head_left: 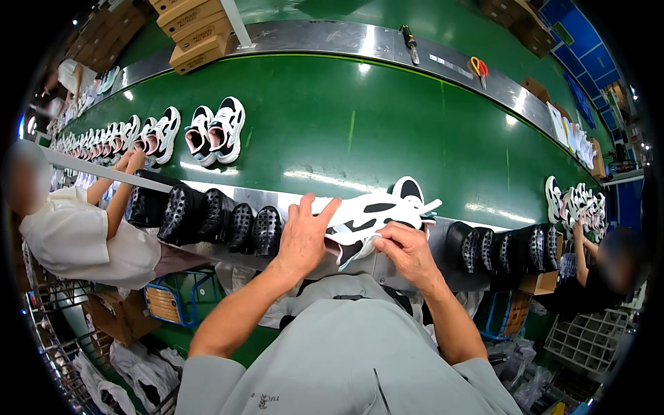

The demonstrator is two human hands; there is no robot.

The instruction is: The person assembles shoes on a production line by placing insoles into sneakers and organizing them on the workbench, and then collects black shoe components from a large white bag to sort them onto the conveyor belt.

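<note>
A white sneaker with black patches (377, 209) lies on its side over the near edge of the green belt, right in front of me. My left hand (302, 232) has its thumb and fingers around the left end of this sneaker. With thumb and forefinger, my right hand (403, 250) pinches a pale edge near the shoe's opening, where a pinkish lining shows. Just behind it, the black-and-white toe of a second sneaker (408, 189) sticks out; the rest of that one is covered.
Black studded shoe-shaped blocks (266, 230) line the metal edge on my left, and more black blocks (487, 247) on my right. A sneaker pair (227, 130) stands on the belt (297, 104). Scissors (478, 68) and a screwdriver-like tool (409, 45) lie on the far rail. Co-workers flank me.
</note>
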